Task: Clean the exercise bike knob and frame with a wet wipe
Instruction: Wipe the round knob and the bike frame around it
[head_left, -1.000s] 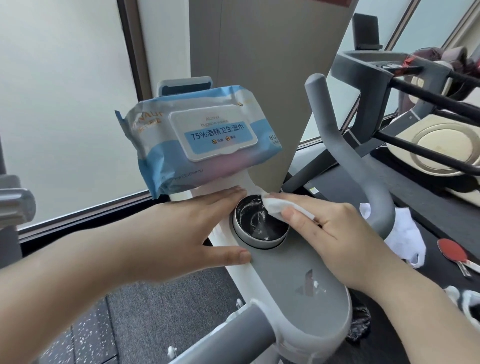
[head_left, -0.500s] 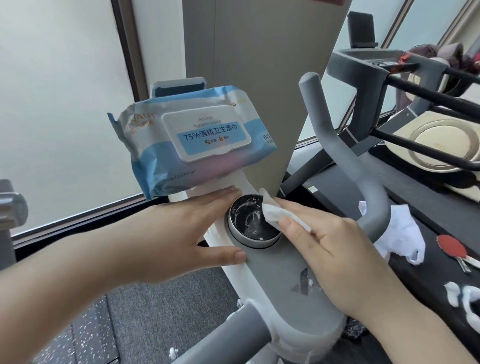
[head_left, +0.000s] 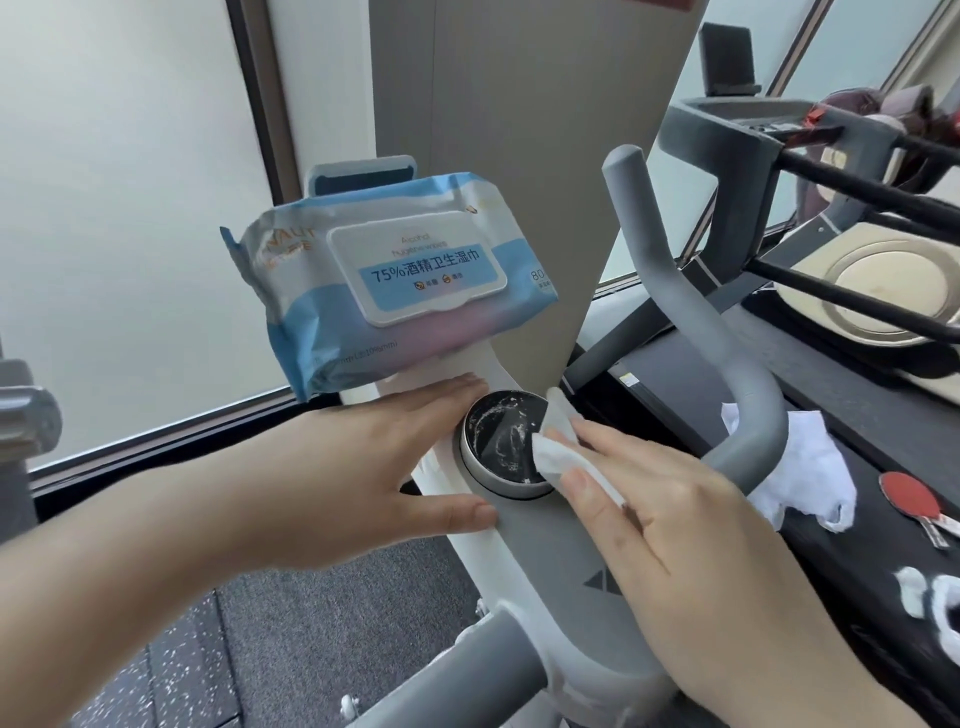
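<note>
The round knob (head_left: 498, 441) has a black, smeared top and a silver rim, and sits on the grey and white bike frame (head_left: 545, 561). My right hand (head_left: 670, 525) presses a folded white wet wipe (head_left: 556, 452) against the knob's right edge. My left hand (head_left: 384, 467) lies flat on the frame's white left side, fingers spread around the knob and touching no wipe. A blue and white pack of wet wipes (head_left: 395, 286) rests on the bike's console above the knob, lid closed.
The grey handlebar (head_left: 691, 312) curves up just right of the knob. A crumpled white cloth (head_left: 800, 473) and a red table-tennis paddle (head_left: 914, 504) lie on a dark surface at right. Another exercise machine (head_left: 857, 249) stands behind. Frosted window at left.
My right hand has slid the wipe from the knob's upper right rim down along its right side. My left hand stays flat on the frame.
</note>
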